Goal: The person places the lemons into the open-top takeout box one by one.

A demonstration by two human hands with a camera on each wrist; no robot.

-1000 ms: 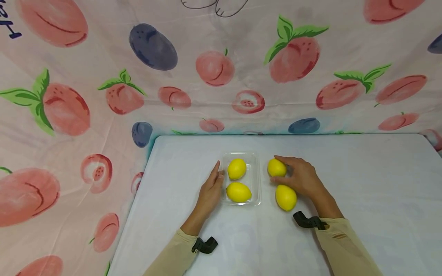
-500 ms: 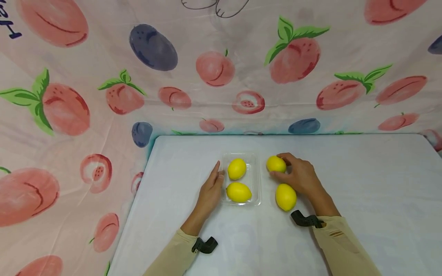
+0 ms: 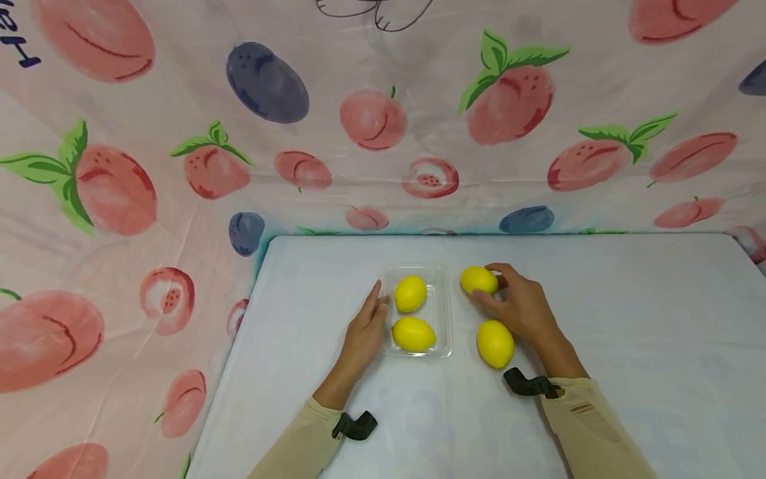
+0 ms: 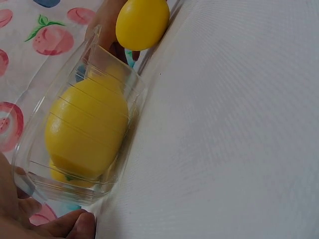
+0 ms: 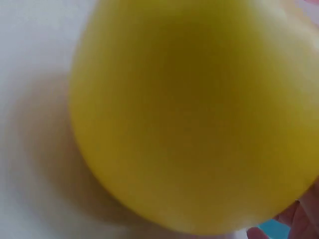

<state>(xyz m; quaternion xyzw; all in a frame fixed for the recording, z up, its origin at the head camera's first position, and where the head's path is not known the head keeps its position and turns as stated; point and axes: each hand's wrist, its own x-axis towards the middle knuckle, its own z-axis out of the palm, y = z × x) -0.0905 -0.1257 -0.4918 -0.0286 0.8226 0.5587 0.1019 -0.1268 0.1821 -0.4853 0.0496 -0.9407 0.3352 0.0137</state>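
A clear plastic tray (image 3: pixel 446 299) sits on the white tabletop with two yellow lemons in it, the far one (image 3: pixel 410 293) and the near one (image 3: pixel 414 334). My left hand (image 3: pixel 364 327) holds the tray by its left side; in the left wrist view the fingertips (image 4: pixel 82 226) are low beside its wall. To the right of the tray, my right hand (image 3: pixel 524 304) grips another lemon (image 3: pixel 476 280) between thumb and fingers. That lemon (image 5: pixel 194 124) fills most of the right wrist view. Nearer me, below the right hand, lies one more lemon (image 3: pixel 495 344).
White cloth covers the table (image 3: pixel 670 359). A fruit-patterned curtain (image 3: pixel 431 120) hangs along its back and left edges. Black wrist mounts (image 3: pixel 356 426) are worn at both beige cuffs.
The right hand has shifted the lemon it holds slightly away from me and turned it so it lies more sideways. The left hand and the tray have stayed in place.
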